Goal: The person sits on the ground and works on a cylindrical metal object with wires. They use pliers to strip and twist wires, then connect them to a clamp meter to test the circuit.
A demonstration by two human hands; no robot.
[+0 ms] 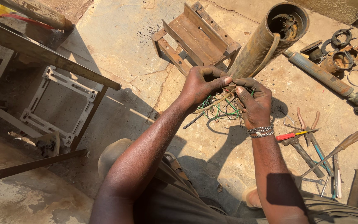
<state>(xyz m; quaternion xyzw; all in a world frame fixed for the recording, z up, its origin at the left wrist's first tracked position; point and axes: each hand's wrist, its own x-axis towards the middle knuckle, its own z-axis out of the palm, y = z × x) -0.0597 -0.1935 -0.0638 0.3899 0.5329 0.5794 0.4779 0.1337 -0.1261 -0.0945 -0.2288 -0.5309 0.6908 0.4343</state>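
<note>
My left hand (pixel 201 83) and my right hand (pixel 253 99) meet over the ground, both pinching a thin brown strip (pixel 212 103) that runs from the mouth of a rusty metal pipe (pixel 262 41) down toward the lower left. The pipe leans up to the right, its open end caked with dirt. Under my hands lies a tangle of green and dark wires (pixel 220 110). My right wrist carries metal bracelets (pixel 261 131).
A rusty channel-steel stool (pixel 195 35) stands behind my hands. Pliers, screwdrivers and a red-handled tool (pixel 307 137) lie at the right. A second pipe (pixel 324 76) and metal rings (pixel 340 45) sit at the upper right. A metal frame (pixel 54 103) rests at the left.
</note>
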